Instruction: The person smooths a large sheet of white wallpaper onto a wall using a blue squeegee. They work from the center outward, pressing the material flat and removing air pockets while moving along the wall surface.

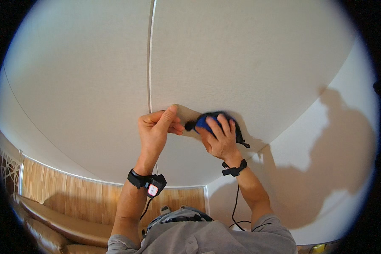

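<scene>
My right hand (220, 138) lies over a blue and black object (203, 123), its fingers spread across the blue face; the object is at the light panelled wall (241, 63), with a dark rounded end to the left and a small black loop at the lower right. What kind of object it is, I cannot tell. My left hand (160, 122) is beside the wall's vertical seam strip (150, 63), thumb against the bent fingers; whether something thin is pinched there cannot be made out. Black straps with cables circle both wrists.
A white side wall (330, 158) meets the panelled wall at a corner on the right and carries my shadow. Below are a wooden floor (82, 197) with pale skirting and a brown leather sofa (63, 222) at lower left. A patterned lattice (11, 170) stands at far left.
</scene>
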Demonstrator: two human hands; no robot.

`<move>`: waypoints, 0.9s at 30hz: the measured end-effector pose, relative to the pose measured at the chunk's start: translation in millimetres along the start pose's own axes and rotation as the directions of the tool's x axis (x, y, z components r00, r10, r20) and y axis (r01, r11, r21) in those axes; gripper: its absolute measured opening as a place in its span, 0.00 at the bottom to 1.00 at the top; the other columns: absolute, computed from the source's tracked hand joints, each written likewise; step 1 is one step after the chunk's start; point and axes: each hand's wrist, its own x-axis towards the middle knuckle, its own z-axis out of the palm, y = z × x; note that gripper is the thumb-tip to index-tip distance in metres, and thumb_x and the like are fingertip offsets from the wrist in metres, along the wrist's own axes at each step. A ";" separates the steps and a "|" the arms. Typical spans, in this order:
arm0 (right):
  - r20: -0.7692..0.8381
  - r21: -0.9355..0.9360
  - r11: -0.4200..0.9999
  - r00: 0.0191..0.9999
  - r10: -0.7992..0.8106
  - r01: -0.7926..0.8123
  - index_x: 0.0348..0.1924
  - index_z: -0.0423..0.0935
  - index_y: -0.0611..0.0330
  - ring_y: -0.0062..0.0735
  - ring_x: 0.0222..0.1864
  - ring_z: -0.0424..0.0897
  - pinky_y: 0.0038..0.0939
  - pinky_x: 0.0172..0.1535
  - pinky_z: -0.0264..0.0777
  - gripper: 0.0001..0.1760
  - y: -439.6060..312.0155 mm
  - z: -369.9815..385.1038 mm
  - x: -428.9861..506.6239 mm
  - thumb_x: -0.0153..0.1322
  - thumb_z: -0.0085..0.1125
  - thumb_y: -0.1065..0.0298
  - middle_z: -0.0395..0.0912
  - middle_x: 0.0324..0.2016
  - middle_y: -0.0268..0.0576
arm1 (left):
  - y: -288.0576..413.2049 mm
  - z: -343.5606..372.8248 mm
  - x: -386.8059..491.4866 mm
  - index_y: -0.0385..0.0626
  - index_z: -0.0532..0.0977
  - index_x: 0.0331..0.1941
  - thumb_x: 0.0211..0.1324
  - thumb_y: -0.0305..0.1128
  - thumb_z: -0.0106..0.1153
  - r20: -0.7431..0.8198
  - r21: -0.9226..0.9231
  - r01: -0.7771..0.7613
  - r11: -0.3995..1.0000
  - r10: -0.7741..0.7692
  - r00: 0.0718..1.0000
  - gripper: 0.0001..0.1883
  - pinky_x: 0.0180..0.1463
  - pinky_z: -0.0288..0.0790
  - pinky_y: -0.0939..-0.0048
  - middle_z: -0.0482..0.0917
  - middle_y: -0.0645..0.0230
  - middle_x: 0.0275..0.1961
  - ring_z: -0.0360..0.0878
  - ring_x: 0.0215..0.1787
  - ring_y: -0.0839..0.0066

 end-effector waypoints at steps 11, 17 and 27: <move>-0.065 0.053 0.975 0.974 0.218 -0.214 0.54 0.90 0.39 0.57 0.74 0.66 0.62 0.69 0.60 0.16 23.5 -10.2 -25.2 0.74 0.68 0.61 0.78 0.66 0.44 | -4.5 -9.1 0.8 0.37 0.85 0.25 0.72 0.42 0.68 -0.034 0.099 -0.038 0.994 0.041 0.999 0.22 0.23 0.81 0.68 0.85 0.59 0.22 0.85 0.19 0.68; -0.132 0.077 0.978 0.970 0.203 -0.194 0.57 0.90 0.33 0.55 0.71 0.67 0.59 0.67 0.56 0.19 2.1 5.8 2.1 0.73 0.67 0.60 0.77 0.66 0.41 | 1.1 -10.8 4.5 0.37 0.84 0.25 0.73 0.43 0.68 -0.083 0.136 -0.014 0.991 0.025 0.996 0.23 0.23 0.81 0.68 0.85 0.59 0.21 0.85 0.18 0.68; 0.088 0.081 0.996 0.996 0.023 -0.030 0.59 0.89 0.28 0.32 0.65 0.72 0.43 0.60 0.63 0.19 -27.9 22.1 -60.0 0.76 0.65 0.56 0.82 0.63 0.21 | -0.5 -12.9 4.7 0.39 0.84 0.25 0.73 0.43 0.67 -0.072 0.129 -0.033 0.991 0.042 0.997 0.22 0.22 0.81 0.68 0.85 0.59 0.21 0.85 0.18 0.69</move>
